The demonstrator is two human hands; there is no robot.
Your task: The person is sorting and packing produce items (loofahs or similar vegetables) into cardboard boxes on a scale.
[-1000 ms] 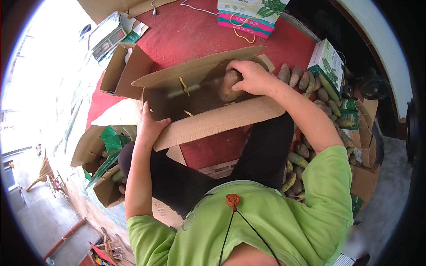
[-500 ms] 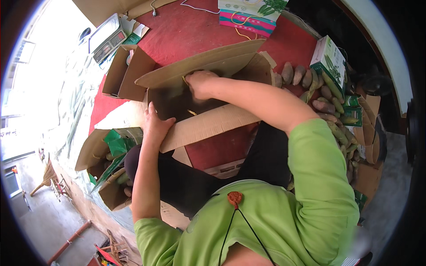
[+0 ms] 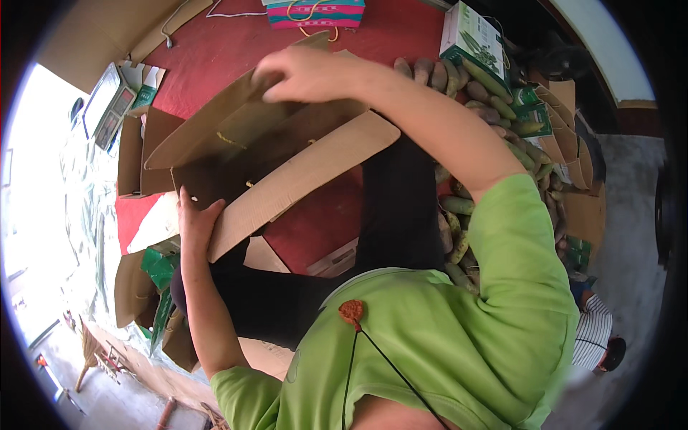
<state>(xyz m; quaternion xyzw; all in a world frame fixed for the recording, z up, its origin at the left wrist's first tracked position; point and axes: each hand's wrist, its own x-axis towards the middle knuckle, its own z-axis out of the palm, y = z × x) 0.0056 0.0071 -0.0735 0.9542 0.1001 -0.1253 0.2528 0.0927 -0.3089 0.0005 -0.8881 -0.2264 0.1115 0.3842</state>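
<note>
An open cardboard box (image 3: 308,172) with raised flaps tilts across my lap. Short yellow cords (image 3: 231,140) show on its dim inside walls. My left hand (image 3: 197,221) grips the box at its near left corner, thumb spread from the fingers on the edge. Above the far flap is my right hand (image 3: 304,75), its fingers bent and smeared by motion. Whether it touches that flap I cannot make out.
Long green and reddish-brown root vegetables (image 3: 459,206) lie heaped at the right, by a white and green carton (image 3: 474,43). A smaller cardboard box (image 3: 131,154) and a scale (image 3: 111,107) stand left. Behind is a pink and blue bag (image 3: 315,14). Another person (image 3: 593,333) shows at lower right.
My right hand has come out of the box's inside and up to the far flap. The box now slants more, its right end raised. The whole view has shifted.
</note>
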